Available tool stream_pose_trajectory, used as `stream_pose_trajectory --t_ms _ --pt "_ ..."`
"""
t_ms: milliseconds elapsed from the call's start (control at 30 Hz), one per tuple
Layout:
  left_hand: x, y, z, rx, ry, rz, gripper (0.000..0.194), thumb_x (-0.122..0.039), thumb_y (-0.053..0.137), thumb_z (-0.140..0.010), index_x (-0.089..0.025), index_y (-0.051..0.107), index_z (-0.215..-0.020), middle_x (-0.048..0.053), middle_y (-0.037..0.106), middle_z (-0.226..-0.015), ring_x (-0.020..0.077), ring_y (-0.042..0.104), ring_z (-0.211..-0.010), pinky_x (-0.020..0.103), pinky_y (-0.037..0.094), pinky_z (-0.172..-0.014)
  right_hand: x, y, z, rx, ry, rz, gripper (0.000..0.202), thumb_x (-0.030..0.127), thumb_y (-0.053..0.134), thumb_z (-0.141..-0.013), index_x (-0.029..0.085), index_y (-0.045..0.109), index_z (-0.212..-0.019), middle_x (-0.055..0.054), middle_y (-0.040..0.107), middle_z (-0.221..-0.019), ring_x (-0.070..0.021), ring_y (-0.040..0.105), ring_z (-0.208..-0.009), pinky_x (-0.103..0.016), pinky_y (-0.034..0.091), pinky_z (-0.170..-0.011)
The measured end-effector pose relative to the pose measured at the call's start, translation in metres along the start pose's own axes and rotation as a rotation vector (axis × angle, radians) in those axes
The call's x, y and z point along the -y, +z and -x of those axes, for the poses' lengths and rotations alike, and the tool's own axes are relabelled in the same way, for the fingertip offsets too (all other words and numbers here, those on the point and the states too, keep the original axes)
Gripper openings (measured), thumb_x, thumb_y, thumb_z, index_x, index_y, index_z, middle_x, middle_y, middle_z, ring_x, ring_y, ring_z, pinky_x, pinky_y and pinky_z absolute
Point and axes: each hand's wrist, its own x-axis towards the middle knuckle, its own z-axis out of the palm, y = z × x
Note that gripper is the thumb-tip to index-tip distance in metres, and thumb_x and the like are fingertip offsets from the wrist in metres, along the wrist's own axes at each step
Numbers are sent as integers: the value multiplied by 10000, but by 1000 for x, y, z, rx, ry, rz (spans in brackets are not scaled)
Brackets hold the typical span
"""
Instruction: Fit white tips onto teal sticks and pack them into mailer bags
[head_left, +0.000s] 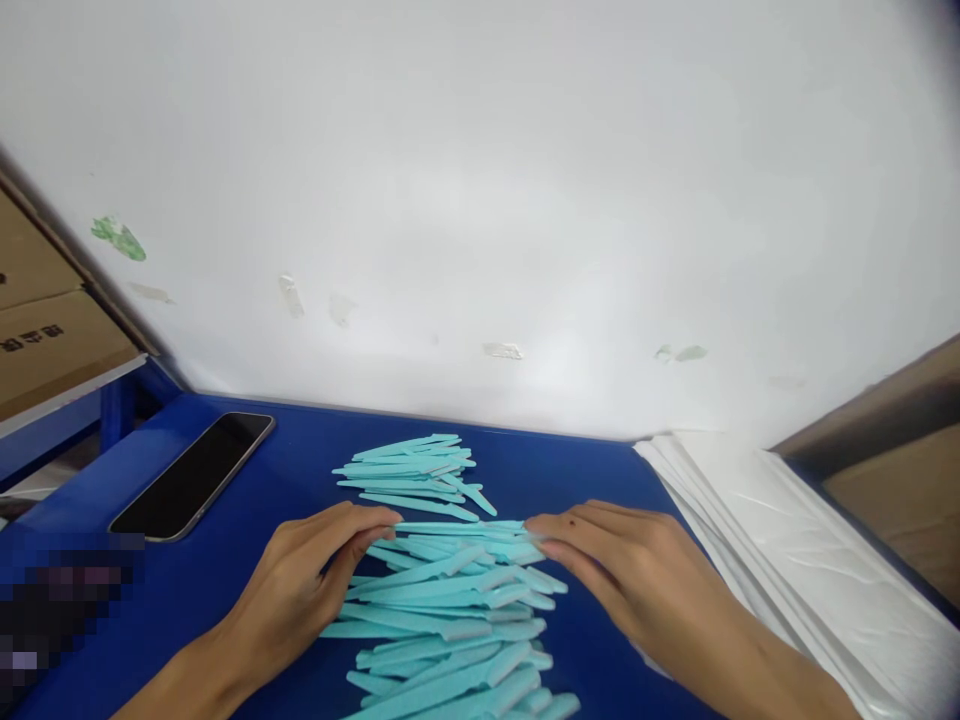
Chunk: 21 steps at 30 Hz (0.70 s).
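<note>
Between my two hands lies a slim turquoise eyebrow razor (457, 527), level and crosswise. My left hand (304, 570) pinches its left tip between thumb and fingers. At the right end, my right hand (626, 560) is closed with thumb and fingertips on the razor's head; whether it also grips others there I cannot tell. Just below and partly under the hands spreads a large heap of similar turquoise razors (442, 620), handles mostly to the left, reaching the bottom edge of the view. A smaller pile of razors (409, 465) lies beyond the hands.
The blue tabletop (585, 470) meets a white wall (480, 200) marked with tape scraps. A black-screened phone (195, 475) lies at the left. White plastic sheets or bags (810, 540) are stacked at the right. Cardboard boxes (60, 320) stand at the far left.
</note>
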Motion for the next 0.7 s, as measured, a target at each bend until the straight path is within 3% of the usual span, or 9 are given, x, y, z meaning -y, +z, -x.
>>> stream_pose_trajectory --t_ms 333,533,700 --pt "-5 3 0 23 30 25 254 -128 550 -1028 -252 633 -1234 -33 750 -908 88 707 -755 155 537 -683 8 5 -2 -36 -53 -17 264 239 453 -1084 255 706 -1159 -19 790 -991 -188 743 -833 -290 564 -743" --pt "-16 7 8 6 107 -63 251 -126 502 -1047 -231 617 -1244 -9 782 -951 118 724 -815 233 546 -845 18 17 -2 -115 -138 -34 286 86 461 -1028 191 693 -1157 -38 772 -896 -193 718 -773 -296 538 -726" --pt "-19 7 1 124 170 -17 324 -42 538 -994 -192 600 -1274 30 746 -934 155 621 -787 256 510 -671 16 18 -4 -2 -59 -31 192 146 523 -1029 216 696 -983 7 735 -802 -188 675 -707 -302 479 -667"
